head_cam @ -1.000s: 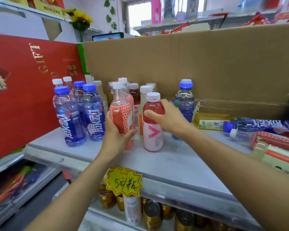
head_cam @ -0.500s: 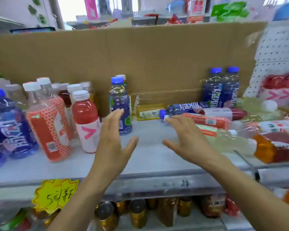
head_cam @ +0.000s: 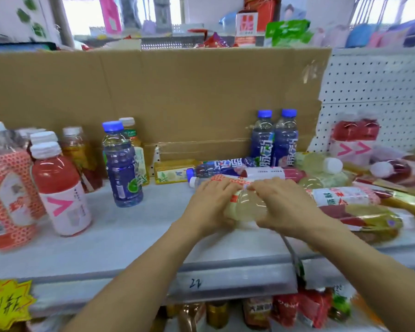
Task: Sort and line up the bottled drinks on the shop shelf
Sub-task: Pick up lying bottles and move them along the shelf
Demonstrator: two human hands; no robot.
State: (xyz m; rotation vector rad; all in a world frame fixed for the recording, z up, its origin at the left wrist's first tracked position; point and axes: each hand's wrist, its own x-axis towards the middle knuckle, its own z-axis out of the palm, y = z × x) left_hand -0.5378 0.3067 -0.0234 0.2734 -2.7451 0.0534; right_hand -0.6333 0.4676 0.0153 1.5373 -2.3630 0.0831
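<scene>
A pale yellow drink bottle lies on its side on the grey shelf. My left hand and my right hand both grip it, fingers curled over the top. Behind it lie a red-patterned bottle and a blue bottle. To the right is a heap of several fallen bottles. Upright at the left stand a pink bottle, a red-patterned bottle and a blue bottle. Two blue bottles stand at the back.
A cardboard sheet backs the shelf, with white pegboard to its right. A small yellow box lies against the cardboard. Cans and packets sit on the lower shelf. A yellow price tag hangs at the lower left.
My view swung right. Both hands let go of the upright bottles at the left, moved right across the shelf, and now grip the lying pale yellow bottle.
</scene>
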